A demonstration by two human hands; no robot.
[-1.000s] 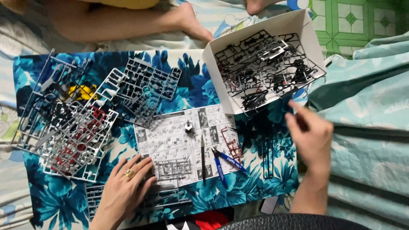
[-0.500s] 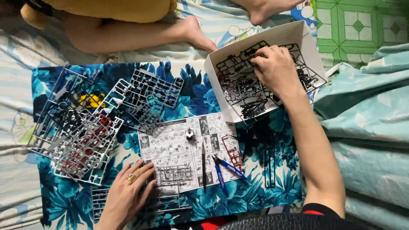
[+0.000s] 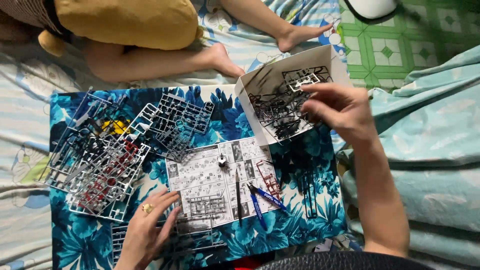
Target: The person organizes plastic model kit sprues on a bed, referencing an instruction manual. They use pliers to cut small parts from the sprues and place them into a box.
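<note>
Blue floral cloth (image 3: 90,240), white box (image 3: 250,87) full of black part frames (image 3: 280,107), grey frames (image 3: 180,120), blue-handled nippers (image 3: 260,200), green patterned floor tiles (image 3: 400,45).

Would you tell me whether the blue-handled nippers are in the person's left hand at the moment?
No, the blue-handled nippers lie on the instruction sheet, while the left hand rests flat beside them.

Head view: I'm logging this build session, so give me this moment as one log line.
left hand: flat on instruction sheet | right hand: over white box of black part frames, grip unclear | blue nippers: idle on sheet

right hand (image 3: 337,107) over white box (image 3: 260,85), left hand (image 3: 145,227) flat
</note>
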